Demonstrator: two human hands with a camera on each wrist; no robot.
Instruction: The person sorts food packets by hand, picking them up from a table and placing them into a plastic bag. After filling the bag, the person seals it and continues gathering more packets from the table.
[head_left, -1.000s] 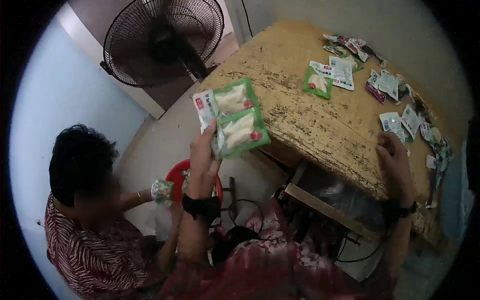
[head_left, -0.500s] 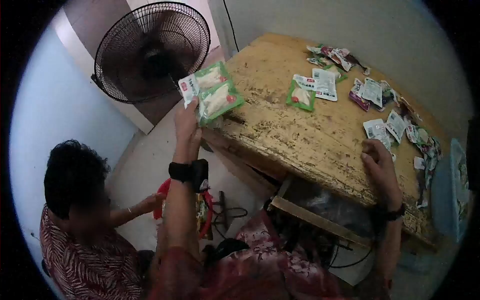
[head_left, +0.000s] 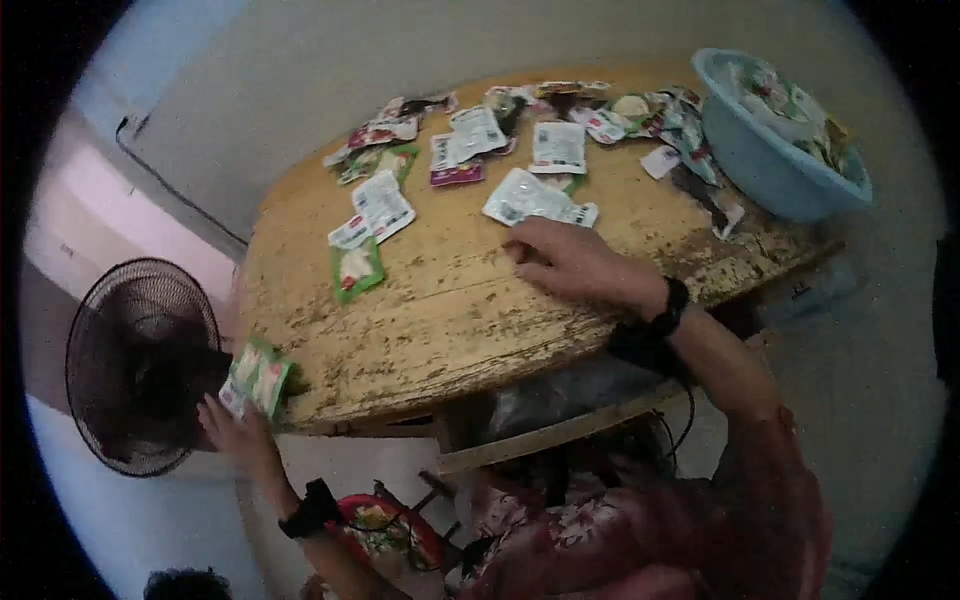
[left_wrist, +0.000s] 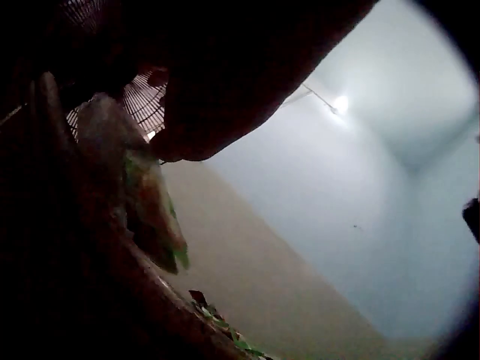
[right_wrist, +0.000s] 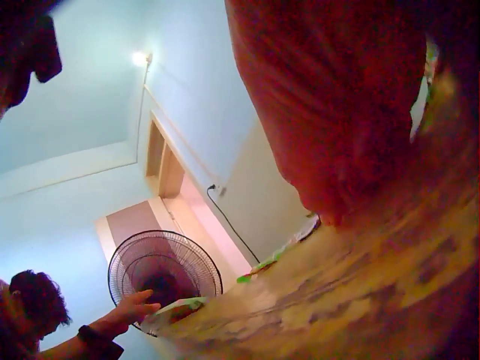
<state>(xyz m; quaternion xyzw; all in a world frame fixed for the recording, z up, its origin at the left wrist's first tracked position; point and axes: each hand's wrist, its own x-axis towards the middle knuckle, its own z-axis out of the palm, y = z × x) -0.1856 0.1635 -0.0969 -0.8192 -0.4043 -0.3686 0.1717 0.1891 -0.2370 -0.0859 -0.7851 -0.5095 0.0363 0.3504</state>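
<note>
At the table's left edge in the head view lies a green-and-white food packet with pale contents. My left hand is right at its near end, with spread fingers. In the left wrist view the packet shows beside the dark fingers. My right hand rests on the worn wooden table, its fingers loosely curled and holding nothing. A white-backed packet lies just beyond that hand. Farther left sits another green packet.
Several packets lie scattered along the back of the table, including a purple-edged one. A blue basin of packets stands at the far right. A fan is at the left, and a red basin sits below. Another person is beside the table.
The view has swung to the right. My left hand has brought the green packet down from the air to the table's left edge, and its fingers have spread. The right hand stays on the table.
</note>
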